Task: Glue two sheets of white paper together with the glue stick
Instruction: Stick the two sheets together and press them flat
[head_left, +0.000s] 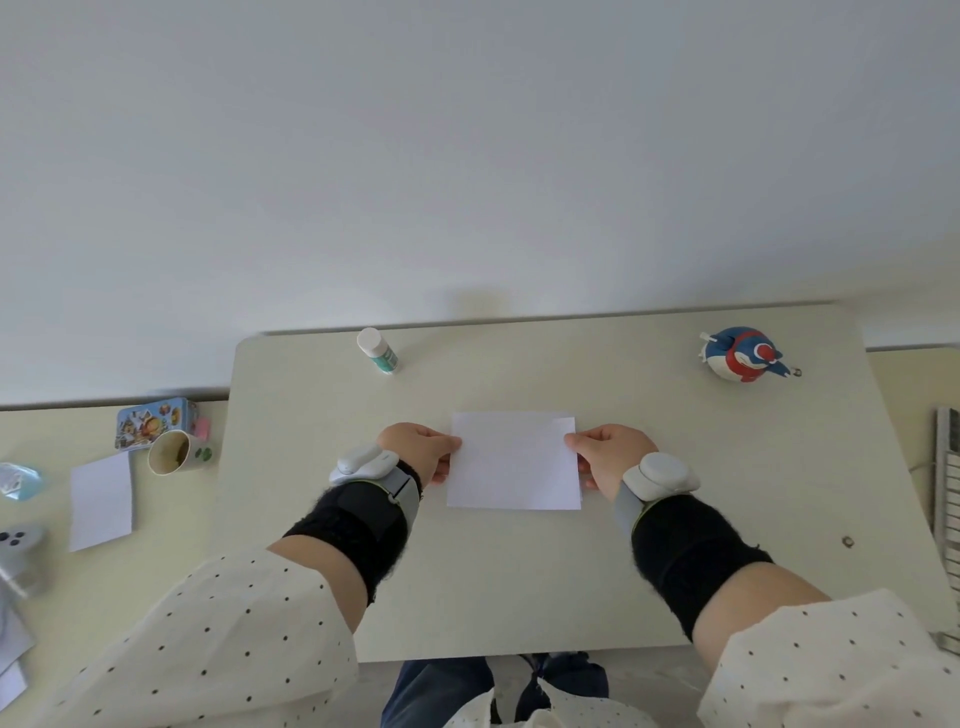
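Note:
Two white paper sheets (514, 460) lie stacked on the pale desk (519, 571), the lower one peeking out along the right and top edges. My left hand (421, 449) pinches the stack's left edge. At the opposite edge my right hand (608, 454) pinches the paper with thumb on top. The glue stick (377, 351), white-capped with a green label, stands capped near the desk's far edge, well away from both hands.
A blue and red bird toy (743, 353) sits at the far right of the desk. On the lower table to the left are a paper cup (174, 452), a picture tin (153, 421), another white sheet (101, 499) and a controller (18, 540). A keyboard (948, 493) lies at the right edge.

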